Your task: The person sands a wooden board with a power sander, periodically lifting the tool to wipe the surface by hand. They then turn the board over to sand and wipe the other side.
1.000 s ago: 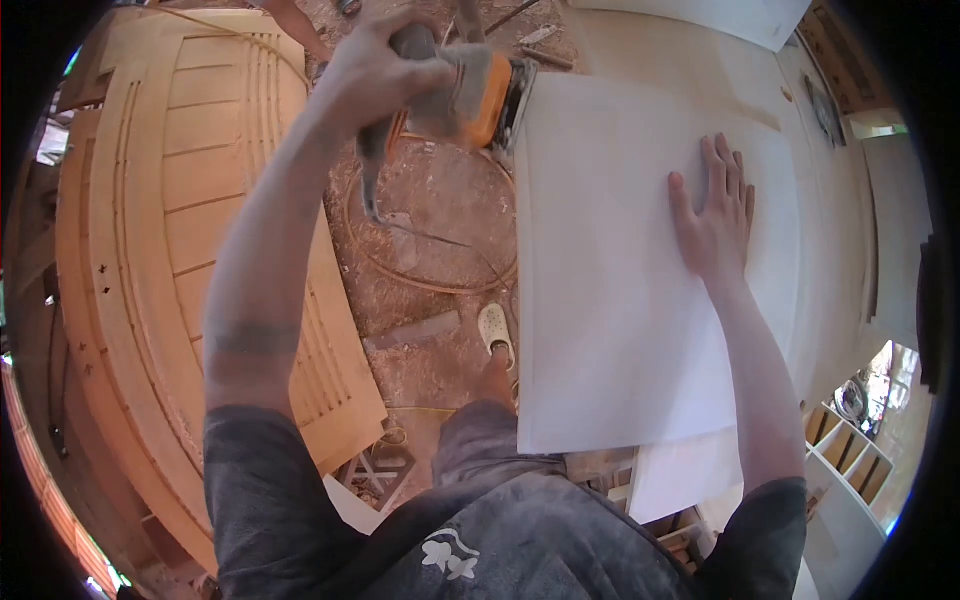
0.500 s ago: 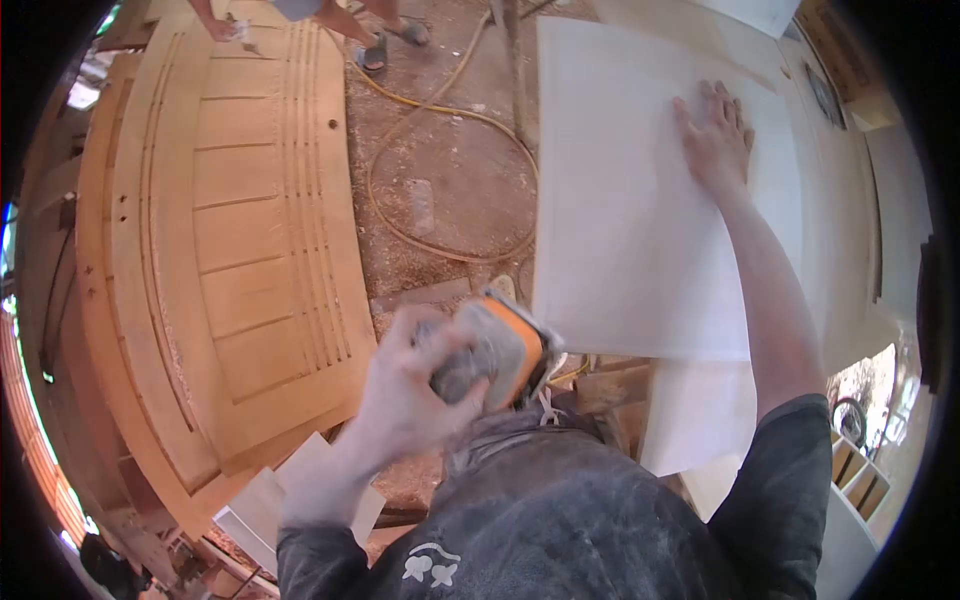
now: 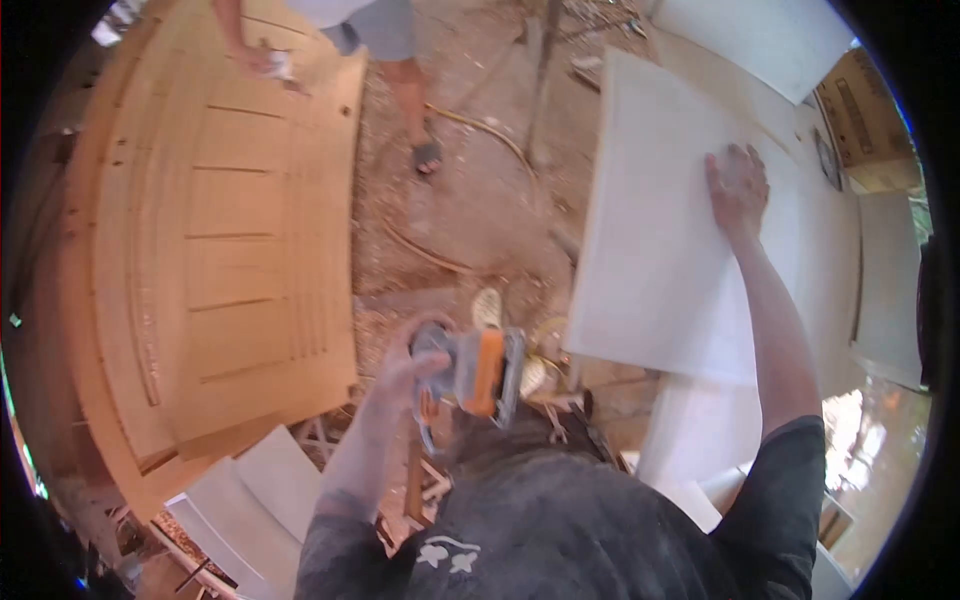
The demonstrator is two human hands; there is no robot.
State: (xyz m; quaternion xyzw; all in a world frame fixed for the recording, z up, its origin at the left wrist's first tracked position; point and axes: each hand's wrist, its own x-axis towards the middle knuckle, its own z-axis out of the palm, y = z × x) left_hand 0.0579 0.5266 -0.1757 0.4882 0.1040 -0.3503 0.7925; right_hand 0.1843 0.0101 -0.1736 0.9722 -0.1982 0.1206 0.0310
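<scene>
My left hand [image 3: 405, 372] grips an orange and grey power sander [image 3: 478, 372], held low near my body, just off the near left corner of a white panel [image 3: 660, 250]. The panel lies flat to the right. My right hand [image 3: 738, 188] rests flat on its far part, fingers spread, arm stretched across the panel.
A large wooden door [image 3: 225, 240] lies to the left. Another person [image 3: 375, 40] stands at its far end, a hand on the door. A yellow hose [image 3: 480, 125] runs over the sawdust-covered floor between door and panel. More white boards [image 3: 250, 500] lie at the lower left and far right.
My left hand brought the sander from the panel's far left corner back to near my body. The view shifted; the other person is now more in view.
</scene>
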